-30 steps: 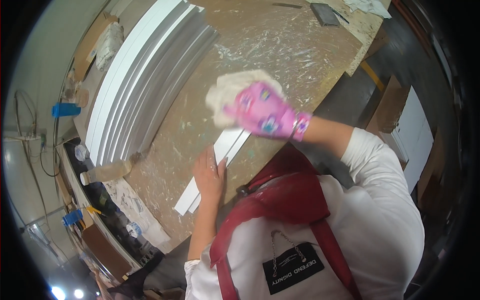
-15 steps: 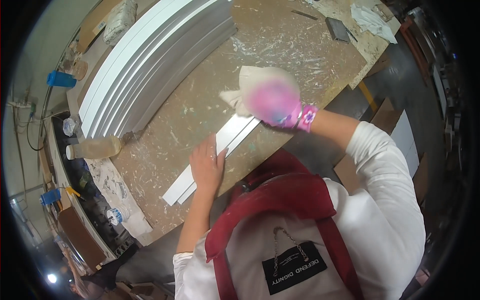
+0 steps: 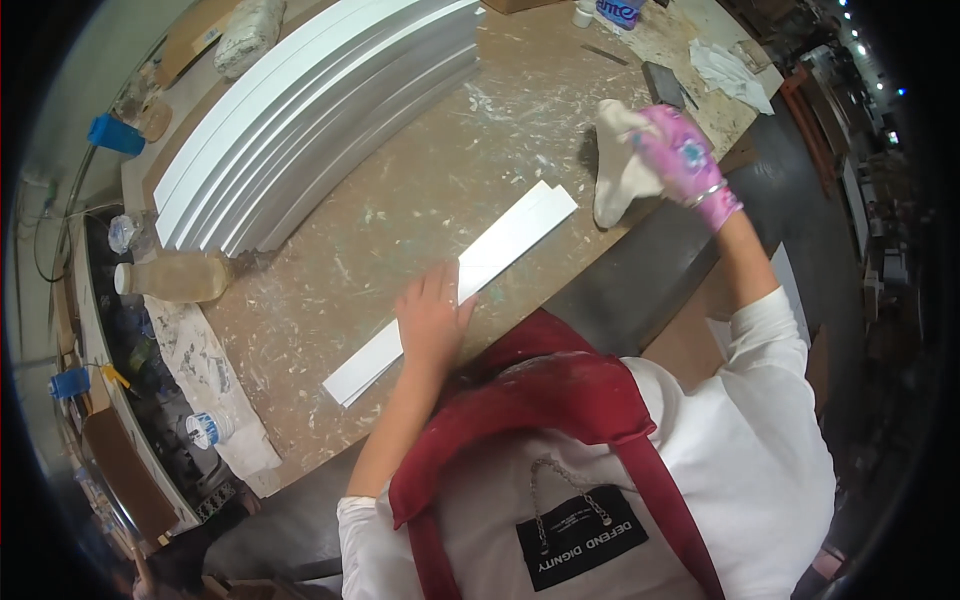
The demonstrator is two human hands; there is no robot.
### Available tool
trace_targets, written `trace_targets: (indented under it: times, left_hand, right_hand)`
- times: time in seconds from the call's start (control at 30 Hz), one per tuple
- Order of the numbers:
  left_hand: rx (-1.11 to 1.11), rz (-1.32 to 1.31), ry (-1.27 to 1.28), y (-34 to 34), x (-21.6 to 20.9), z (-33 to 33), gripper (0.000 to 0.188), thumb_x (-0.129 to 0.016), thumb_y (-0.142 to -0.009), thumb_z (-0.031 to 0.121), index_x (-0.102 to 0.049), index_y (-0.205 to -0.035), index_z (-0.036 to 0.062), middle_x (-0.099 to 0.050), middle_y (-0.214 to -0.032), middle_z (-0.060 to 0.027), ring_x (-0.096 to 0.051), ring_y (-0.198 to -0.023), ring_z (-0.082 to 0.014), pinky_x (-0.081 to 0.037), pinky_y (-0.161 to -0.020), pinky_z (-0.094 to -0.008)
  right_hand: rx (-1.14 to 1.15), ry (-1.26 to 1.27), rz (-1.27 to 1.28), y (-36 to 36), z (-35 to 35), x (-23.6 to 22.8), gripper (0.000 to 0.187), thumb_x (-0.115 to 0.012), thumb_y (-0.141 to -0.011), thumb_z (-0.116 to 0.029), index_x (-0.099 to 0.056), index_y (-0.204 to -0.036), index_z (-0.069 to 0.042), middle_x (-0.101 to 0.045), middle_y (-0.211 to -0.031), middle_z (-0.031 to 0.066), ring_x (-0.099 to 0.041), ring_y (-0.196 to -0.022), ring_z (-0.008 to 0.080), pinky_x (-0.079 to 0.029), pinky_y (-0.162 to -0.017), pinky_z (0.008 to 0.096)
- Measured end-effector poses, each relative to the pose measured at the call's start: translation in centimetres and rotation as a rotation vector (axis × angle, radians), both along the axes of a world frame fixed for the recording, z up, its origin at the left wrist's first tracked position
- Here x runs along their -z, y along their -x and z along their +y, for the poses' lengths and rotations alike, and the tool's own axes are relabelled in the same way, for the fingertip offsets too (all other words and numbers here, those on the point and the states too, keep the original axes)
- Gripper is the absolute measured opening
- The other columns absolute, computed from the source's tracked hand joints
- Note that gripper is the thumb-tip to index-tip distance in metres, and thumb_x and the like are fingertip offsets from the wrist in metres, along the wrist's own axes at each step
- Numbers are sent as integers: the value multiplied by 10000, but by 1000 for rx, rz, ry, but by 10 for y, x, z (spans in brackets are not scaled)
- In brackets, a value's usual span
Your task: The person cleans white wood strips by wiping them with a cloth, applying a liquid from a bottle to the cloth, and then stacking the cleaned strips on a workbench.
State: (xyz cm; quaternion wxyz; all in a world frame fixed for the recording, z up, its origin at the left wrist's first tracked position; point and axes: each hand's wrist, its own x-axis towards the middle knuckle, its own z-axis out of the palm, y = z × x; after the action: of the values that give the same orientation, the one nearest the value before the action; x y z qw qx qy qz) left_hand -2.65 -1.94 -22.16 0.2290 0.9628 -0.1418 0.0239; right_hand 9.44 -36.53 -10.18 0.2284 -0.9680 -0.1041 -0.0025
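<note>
Cream cloth (image 3: 618, 178) farther right, in right hand's grip (image 3: 685, 155), left hand (image 3: 432, 315) flat on strips (image 3: 515, 235)

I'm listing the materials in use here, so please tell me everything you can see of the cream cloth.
The cloth is plain cream and looks like soft fabric, bunched and creased, with a loose flap spreading downward. The right hand, in a pink patterned glove, grips its right side. It is by the near edge of the table, just right of the white strips and apart from them. Whether its lower part touches the tabletop, I cannot tell.
</note>
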Motion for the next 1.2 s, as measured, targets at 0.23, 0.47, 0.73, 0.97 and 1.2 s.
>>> trace_targets:
  times: [0.23, 0.47, 0.73, 0.97, 1.2]
  left_hand:
    - [-11, -38, -10, -3, 3, -4, 495, -659, -811, 291, -551, -1239, 67, -556, -1179, -108, -527, -1051, -306, -405, -871, -416]
    - [-19, -36, -13, -2, 3, -4, 500, -660, -812, 292, -548, -1243, 66, -549, -1158, -106, -520, -1043, -307, -399, -857, -415]
    - [-23, -33, -17, -4, -1, -5, 491, -658, -820, 287, -548, -1242, 59, -546, -1155, -106, -513, -1052, -300, -396, -850, -406]
    - [-9, -38, -7, -1, -1, -5, 483, -659, -822, 284, -552, -1236, 60, -552, -1148, -104, -515, -1048, -297, -399, -850, -412]
    - [-33, -47, 103, -7, -10, 4, 599, -681, -804, 298, -478, -1311, 53, -516, -1238, -174, -479, -1120, -371, -368, -947, -447]
  right_hand:
    - [-261, 435, -16, 30, 96, 70, 240, -595, -806, -316, -606, -990, -162, -626, -914, 103, -621, -872, 290, -470, -800, 452]
    - [-303, 528, -98, 37, 106, 80, 232, -603, -789, -316, -607, -923, -127, -614, -850, 75, -614, -811, 280, -478, -729, 408]
    - [-193, 558, 57, 28, 104, 59, 196, -598, -800, -266, -606, -923, -114, -620, -868, 105, -614, -812, 277, -466, -703, 428]
    - [-158, 525, -132, 31, 95, 77, 151, -621, -758, -219, -641, -841, -95, -653, -828, 132, -655, -760, 289, -497, -638, 420]
    - [155, 128, -219, 9, -52, 98, 420, -620, -858, -401, -618, -1130, -81, -623, -1141, 170, -610, -1036, 322, -504, -893, 367]
